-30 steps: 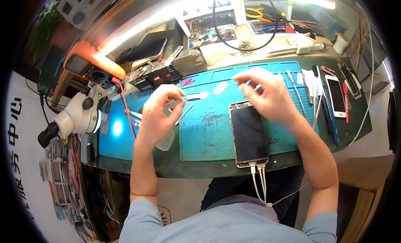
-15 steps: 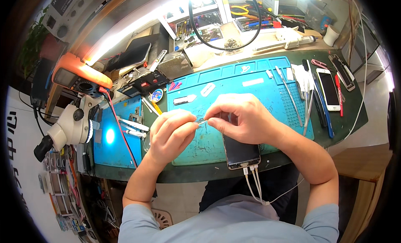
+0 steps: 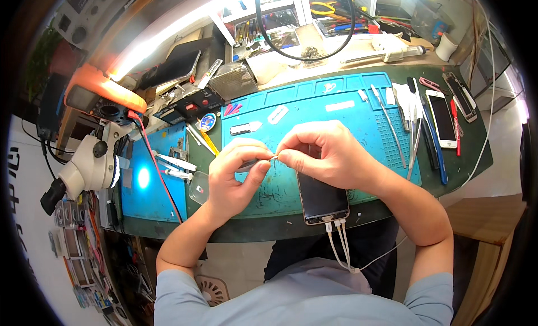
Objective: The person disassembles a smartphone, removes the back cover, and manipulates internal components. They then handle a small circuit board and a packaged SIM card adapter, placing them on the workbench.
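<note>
Above the blue work mat point(image 3: 263, 127), my two hands meet fingertip to fingertip. My left hand point(image 3: 232, 169) is closed, with a greyish slim thing point(image 3: 247, 165) partly showing between its fingers and thumb; its kind is unclear. Thumb and forefinger of my right hand point(image 3: 322, 158) pinch a tiny pale piece point(image 3: 274, 157), too small to name, at the left fingertips. Under the right hand lies a phone point(image 3: 325, 198) with a dark screen, its upper part hidden. White cables point(image 3: 342, 236) run from its near end.
Left stand a microscope point(image 3: 92, 163), an orange multimeter point(image 3: 103, 93) and a small clear box point(image 3: 199, 187). Tweezers point(image 3: 389, 127), a blue tool point(image 3: 440, 152), a red pen point(image 3: 455, 127) and a white phone point(image 3: 441, 119) lie right. A black ring point(image 3: 305, 56) hangs at the back.
My left hand has turned and its thumb has come apart from the fingertips, uncovering the greyish thing. The right hand stays nearly in place, still pinching. The view has shifted slightly.
</note>
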{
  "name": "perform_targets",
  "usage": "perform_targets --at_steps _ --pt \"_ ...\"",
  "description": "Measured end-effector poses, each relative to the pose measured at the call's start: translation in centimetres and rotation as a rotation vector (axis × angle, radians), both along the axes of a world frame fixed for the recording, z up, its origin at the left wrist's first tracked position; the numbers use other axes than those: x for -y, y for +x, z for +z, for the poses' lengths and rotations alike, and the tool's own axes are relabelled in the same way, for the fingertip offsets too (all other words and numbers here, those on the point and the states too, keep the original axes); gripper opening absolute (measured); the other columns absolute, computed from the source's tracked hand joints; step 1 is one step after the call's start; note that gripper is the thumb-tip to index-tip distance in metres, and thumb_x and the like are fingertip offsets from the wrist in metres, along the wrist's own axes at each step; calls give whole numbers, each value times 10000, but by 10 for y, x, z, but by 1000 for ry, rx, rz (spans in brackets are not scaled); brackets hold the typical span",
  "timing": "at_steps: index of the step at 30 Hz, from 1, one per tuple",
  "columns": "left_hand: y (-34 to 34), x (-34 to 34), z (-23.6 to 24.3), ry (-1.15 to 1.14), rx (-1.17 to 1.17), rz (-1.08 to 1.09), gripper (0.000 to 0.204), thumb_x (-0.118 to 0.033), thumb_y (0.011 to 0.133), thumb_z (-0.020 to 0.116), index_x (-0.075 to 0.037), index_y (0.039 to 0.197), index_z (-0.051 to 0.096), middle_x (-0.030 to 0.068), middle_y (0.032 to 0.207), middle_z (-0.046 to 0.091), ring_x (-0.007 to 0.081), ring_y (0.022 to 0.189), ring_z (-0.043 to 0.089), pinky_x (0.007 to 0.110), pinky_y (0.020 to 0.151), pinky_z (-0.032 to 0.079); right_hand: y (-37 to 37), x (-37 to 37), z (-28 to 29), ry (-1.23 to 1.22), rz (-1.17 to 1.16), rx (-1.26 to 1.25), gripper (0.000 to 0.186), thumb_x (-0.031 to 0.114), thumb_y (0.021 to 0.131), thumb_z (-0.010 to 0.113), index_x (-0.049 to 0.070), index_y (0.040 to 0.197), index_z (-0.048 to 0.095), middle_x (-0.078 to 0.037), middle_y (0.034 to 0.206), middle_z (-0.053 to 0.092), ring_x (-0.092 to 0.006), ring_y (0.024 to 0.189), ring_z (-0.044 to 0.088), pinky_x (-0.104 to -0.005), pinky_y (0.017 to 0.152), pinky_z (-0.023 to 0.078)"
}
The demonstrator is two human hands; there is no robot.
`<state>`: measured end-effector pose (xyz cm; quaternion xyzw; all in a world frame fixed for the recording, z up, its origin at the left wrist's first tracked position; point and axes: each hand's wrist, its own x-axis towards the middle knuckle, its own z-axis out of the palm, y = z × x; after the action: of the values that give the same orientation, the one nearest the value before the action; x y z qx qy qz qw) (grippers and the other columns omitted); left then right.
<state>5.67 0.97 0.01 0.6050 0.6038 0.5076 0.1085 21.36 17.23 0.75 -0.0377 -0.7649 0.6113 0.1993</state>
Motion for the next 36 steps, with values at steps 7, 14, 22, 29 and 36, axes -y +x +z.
perform_targets --at_steps 7,14,22,29,36 --pt "-2 2 -1 -75 90 -54 131 -36 866 732 7 984 694 110 981 692 169 892 658 281 750 545 -1 0 -5 216 -42 -22 116 121 914 694 5 917 695 -26 734 645 -73 623 560 -241 554 448" --pt "-3 5 0 -268 514 -74 94 -64 921 689 10 980 688 73 964 691 101 771 629 219 615 508 0 -5 -4 92 55 43 127 119 939 660 -7 937 677 -13 759 631 -56 662 529 -231 591 442" --pt "-4 6 0 -368 833 -182 151 -138 955 660 7 992 682 69 943 679 100 782 623 210 559 474 -1 -7 -1 -161 166 201 194 183 981 610 -1 941 659 29 758 588 -40 668 494 -216 590 409" --pt "-8 5 -1 -448 949 -236 198 -185 958 658 3 1014 681 75 941 681 117 821 637 216 561 469 -1 -5 -7 -140 131 201 200 200 983 613 12 941 668 22 773 613 -35 659 505 -215 575 418" --pt "-15 5 1 -544 1049 -84 226 -232 955 670 -23 1043 677 57 942 692 93 830 642 211 551 475 -3 -8 -5 -190 20 251 221 212 993 602 20 990 712 0 773 652 -46 627 528 -213 564 436"
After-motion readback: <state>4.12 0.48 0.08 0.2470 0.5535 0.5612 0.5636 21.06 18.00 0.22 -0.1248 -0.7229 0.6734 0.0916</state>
